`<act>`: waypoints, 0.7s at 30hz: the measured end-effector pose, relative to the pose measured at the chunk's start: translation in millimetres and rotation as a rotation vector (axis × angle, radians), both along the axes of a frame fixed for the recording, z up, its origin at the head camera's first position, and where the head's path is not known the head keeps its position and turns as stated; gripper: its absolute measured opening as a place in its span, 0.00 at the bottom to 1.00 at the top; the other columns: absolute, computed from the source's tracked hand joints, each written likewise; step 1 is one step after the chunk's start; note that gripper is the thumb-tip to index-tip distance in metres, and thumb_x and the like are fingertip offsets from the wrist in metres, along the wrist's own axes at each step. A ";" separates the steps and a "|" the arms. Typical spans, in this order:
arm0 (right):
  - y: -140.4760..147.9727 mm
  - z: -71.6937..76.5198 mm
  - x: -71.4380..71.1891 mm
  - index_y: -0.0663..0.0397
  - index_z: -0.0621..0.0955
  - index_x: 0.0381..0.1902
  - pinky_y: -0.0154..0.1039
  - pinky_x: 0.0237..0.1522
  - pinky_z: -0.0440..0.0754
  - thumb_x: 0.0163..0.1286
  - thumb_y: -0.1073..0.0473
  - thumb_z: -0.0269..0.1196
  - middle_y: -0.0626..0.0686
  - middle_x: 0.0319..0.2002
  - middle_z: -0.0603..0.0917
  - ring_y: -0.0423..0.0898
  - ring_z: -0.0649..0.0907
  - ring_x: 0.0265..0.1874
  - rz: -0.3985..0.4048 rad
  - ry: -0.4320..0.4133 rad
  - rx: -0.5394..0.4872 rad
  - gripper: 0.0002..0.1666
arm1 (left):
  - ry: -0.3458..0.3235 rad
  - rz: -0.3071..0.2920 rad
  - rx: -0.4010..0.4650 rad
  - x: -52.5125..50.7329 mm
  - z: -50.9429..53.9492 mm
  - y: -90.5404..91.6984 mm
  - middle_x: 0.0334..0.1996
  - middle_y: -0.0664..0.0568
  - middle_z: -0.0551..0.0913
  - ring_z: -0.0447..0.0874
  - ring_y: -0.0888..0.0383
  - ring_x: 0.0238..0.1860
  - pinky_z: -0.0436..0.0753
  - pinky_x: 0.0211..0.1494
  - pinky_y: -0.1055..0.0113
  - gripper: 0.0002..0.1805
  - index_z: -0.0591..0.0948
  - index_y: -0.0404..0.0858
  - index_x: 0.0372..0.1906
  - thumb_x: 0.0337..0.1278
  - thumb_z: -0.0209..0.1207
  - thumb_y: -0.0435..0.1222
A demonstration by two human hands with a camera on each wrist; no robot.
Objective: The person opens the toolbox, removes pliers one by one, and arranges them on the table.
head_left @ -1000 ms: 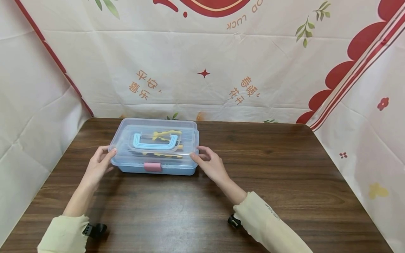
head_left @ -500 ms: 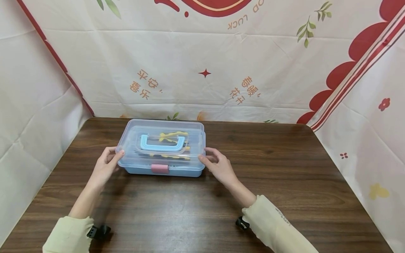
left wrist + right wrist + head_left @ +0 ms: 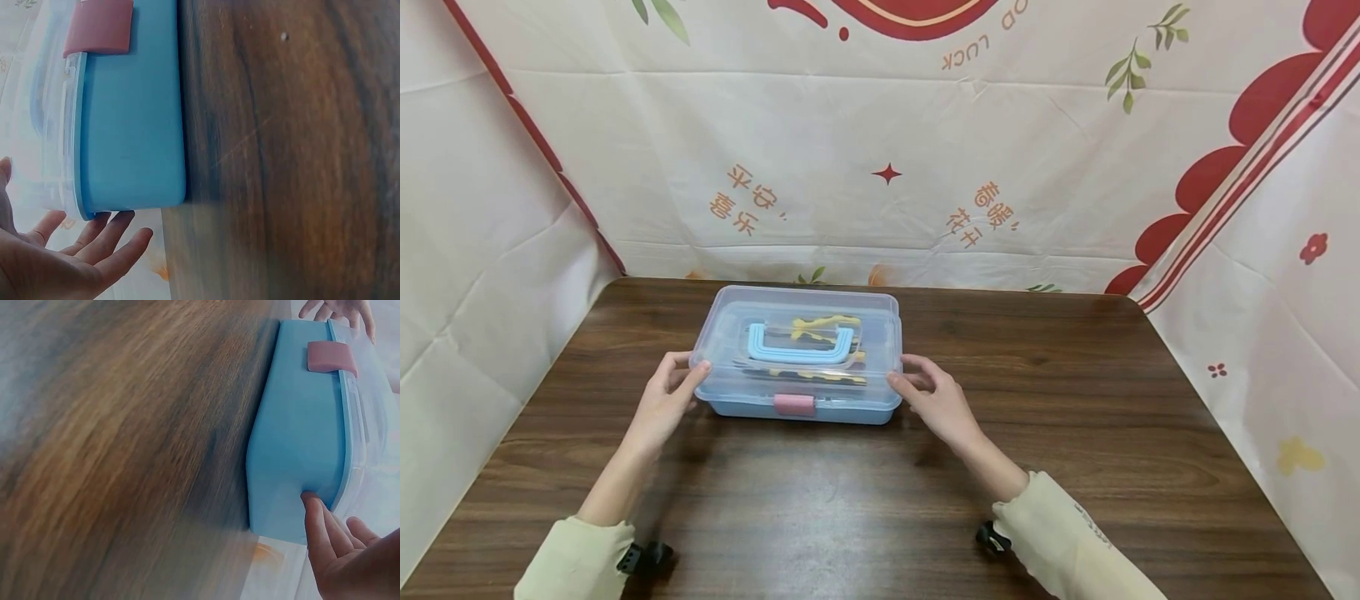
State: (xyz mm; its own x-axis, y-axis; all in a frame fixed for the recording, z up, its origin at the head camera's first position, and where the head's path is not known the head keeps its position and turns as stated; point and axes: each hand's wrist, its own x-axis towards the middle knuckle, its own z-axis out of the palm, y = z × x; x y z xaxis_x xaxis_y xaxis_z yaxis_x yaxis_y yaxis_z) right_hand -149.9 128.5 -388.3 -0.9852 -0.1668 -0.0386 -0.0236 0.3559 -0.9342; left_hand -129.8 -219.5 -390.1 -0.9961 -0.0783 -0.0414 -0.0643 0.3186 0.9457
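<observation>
A storage box [image 3: 846, 412] with a light blue base and a clear lid sits on the table in the head view. Its lid is down, bearing a blue handle [image 3: 800, 356], and a pink latch [image 3: 793, 405] is on the front. Through the lid, yellow and dark items show, their kind unclear. My left hand [image 3: 661, 407] holds the left end, thumb on the lid's corner, fingers at the rim. At the other end, my right hand [image 3: 945, 410] grips similarly; in the right wrist view its fingertips [image 3: 310, 499] press the blue side wall below the rim.
The brown wood-grain table [image 3: 1075, 400] extends right and in front of the box. A white printed cloth [image 3: 820, 125] hangs right behind the table's back edge and along both sides. Black straps [image 3: 646, 559] are on both wrists, by the cuffs.
The box has slid to the right along the table and slightly toward me. Both hands have moved along with it, keeping their hold on its ends. The lid has stayed down.
</observation>
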 end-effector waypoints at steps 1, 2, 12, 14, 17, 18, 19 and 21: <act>1.0 -0.4 0.3 0.45 0.72 0.54 0.39 0.34 0.78 0.56 0.39 0.59 0.53 0.44 0.79 0.45 0.77 0.44 -0.002 0.001 0.000 0.30 | -0.005 0.000 0.005 0.5 0.1 1.1 0.51 0.34 0.69 0.68 0.51 0.46 0.70 0.46 0.51 0.29 0.61 0.36 0.56 0.59 0.47 0.52; 2.1 -0.7 0.5 0.45 0.72 0.54 0.39 0.33 0.78 0.56 0.39 0.59 0.53 0.44 0.79 0.45 0.77 0.43 -0.005 0.003 0.003 0.30 | -0.010 0.000 0.009 1.2 0.3 2.3 0.51 0.34 0.69 0.68 0.50 0.47 0.70 0.46 0.50 0.29 0.61 0.36 0.56 0.59 0.47 0.52; 15.6 -1.4 5.5 0.45 0.71 0.55 0.39 0.34 0.78 0.57 0.41 0.59 0.55 0.45 0.79 0.47 0.78 0.43 -0.006 0.000 0.009 0.30 | -0.005 -0.011 0.002 5.9 -1.6 12.5 0.52 0.36 0.69 0.67 0.48 0.49 0.69 0.45 0.52 0.28 0.62 0.38 0.56 0.59 0.48 0.52; 18.2 -0.4 6.8 0.46 0.71 0.55 0.39 0.34 0.78 0.57 0.41 0.59 0.55 0.45 0.79 0.47 0.77 0.44 -0.002 -0.006 0.010 0.29 | -0.002 -0.015 -0.004 6.8 -1.4 14.7 0.52 0.37 0.69 0.67 0.49 0.49 0.69 0.45 0.52 0.27 0.62 0.38 0.56 0.59 0.48 0.52; 20.8 5.5 10.3 0.49 0.71 0.55 0.41 0.35 0.78 0.59 0.44 0.59 0.57 0.46 0.78 0.48 0.77 0.44 0.005 -0.014 0.000 0.29 | 0.004 -0.022 -0.019 8.5 -1.1 17.4 0.52 0.37 0.70 0.68 0.49 0.49 0.70 0.45 0.54 0.27 0.62 0.39 0.57 0.59 0.48 0.51; 21.1 8.9 12.2 0.50 0.71 0.56 0.43 0.36 0.78 0.59 0.46 0.59 0.58 0.46 0.78 0.49 0.77 0.44 0.008 -0.014 -0.002 0.28 | 0.008 -0.022 -0.023 9.0 -1.3 18.4 0.51 0.37 0.70 0.69 0.49 0.48 0.70 0.45 0.54 0.27 0.63 0.39 0.57 0.59 0.48 0.51; 21.0 12.7 14.3 0.52 0.70 0.56 0.44 0.37 0.77 0.60 0.47 0.59 0.59 0.46 0.78 0.50 0.77 0.44 0.012 -0.015 -0.004 0.28 | 0.011 -0.021 -0.026 9.5 -1.5 19.5 0.51 0.37 0.71 0.69 0.50 0.48 0.70 0.45 0.55 0.27 0.63 0.39 0.57 0.59 0.48 0.51; 20.9 20.3 18.5 0.56 0.70 0.56 0.47 0.38 0.77 0.61 0.50 0.59 0.61 0.46 0.77 0.51 0.77 0.45 0.015 -0.015 -0.005 0.27 | 0.020 -0.021 -0.031 10.5 -2.2 21.3 0.50 0.37 0.71 0.70 0.50 0.48 0.71 0.44 0.57 0.26 0.63 0.39 0.56 0.59 0.48 0.50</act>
